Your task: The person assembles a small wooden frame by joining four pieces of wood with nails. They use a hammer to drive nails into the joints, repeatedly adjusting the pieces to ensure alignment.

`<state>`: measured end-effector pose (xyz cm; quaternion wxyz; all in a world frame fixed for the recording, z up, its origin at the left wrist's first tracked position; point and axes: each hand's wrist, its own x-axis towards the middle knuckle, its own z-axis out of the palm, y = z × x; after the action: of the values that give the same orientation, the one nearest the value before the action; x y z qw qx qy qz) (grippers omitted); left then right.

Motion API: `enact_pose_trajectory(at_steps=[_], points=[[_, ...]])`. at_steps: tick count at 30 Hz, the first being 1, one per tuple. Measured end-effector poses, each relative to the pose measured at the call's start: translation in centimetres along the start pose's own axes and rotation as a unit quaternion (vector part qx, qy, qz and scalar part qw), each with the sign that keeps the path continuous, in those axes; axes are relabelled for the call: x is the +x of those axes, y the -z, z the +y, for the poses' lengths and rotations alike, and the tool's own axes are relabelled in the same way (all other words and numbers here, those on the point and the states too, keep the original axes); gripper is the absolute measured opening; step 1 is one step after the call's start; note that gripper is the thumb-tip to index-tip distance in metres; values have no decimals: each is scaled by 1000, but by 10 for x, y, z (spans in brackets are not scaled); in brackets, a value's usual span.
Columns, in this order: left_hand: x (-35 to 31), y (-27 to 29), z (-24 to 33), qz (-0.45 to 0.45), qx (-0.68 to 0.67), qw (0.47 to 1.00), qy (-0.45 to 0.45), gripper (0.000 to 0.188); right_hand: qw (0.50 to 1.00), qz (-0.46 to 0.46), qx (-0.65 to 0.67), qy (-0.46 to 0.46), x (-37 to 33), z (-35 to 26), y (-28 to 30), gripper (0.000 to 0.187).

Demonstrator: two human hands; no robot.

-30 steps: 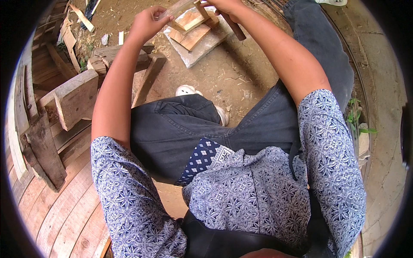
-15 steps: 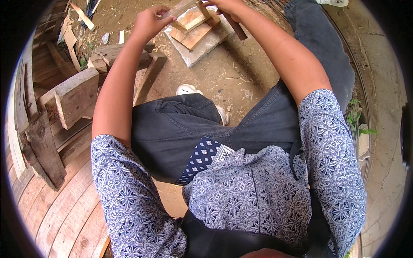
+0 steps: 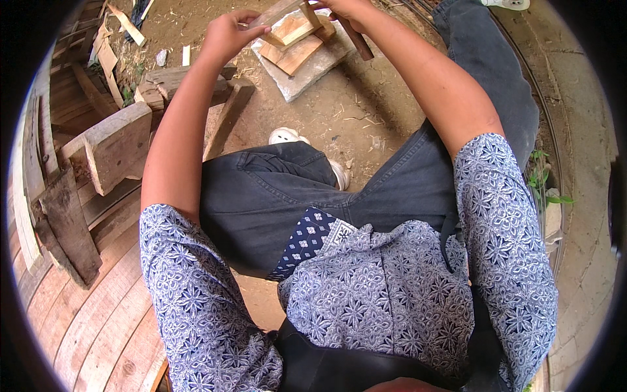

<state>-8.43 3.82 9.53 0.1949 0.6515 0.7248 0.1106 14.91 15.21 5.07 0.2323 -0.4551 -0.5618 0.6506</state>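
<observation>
At the top of the view my left hand (image 3: 234, 31) pinches the left end of a small assembly of pale wooden boards (image 3: 294, 29), thumb along its near side. My right hand (image 3: 346, 9), partly cut off by the upper edge, has its fingers at the assembly's right end. A dark brown wooden handle (image 3: 356, 39) slants down from under that hand, which closes round it; its other end is hidden. Beneath the assembly lies a flat piece of wood (image 3: 292, 57), resting on a pale stone slab (image 3: 287, 89) on the ground.
Rough wooden blocks (image 3: 121, 147) and offcuts stand to my left, beside a slatted wooden surface (image 3: 98, 326). Wood scraps (image 3: 127, 26) lie on the dirt at the far left. My bent legs (image 3: 261, 196) frame the ground before me. Green leaves (image 3: 555, 197) grow on the right.
Both hands keep their places at the wooden assembly. The dark handle's lower end has shifted very slightly up and left.
</observation>
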Motion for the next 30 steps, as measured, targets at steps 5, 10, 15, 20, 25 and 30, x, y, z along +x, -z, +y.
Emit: enact_pose_trajectory(at_steps=[5,10,15,20,25,30], points=[[-1,0,-2,-2,-6,1000,1,59,1000,11,0,5,-2,-3,-3,25],[1,4,-11,-38,-81,996,-1,55,1000,14,7,8,-1,-2,-3,24],[-3,4,-20,-55,-196,979,3,44,1000,14,20,5,-1,0,-3,23],[0,8,-24,-92,-157,983,18,48,1000,16,7,-1,0,-3,-3,22],[0,8,-27,-81,-126,989,20,47,1000,13,11,-1,-2,-4,-4,24],[-1,9,-22,-78,-96,992,25,45,1000,14,16,-10,-2,-3,-2,25]])
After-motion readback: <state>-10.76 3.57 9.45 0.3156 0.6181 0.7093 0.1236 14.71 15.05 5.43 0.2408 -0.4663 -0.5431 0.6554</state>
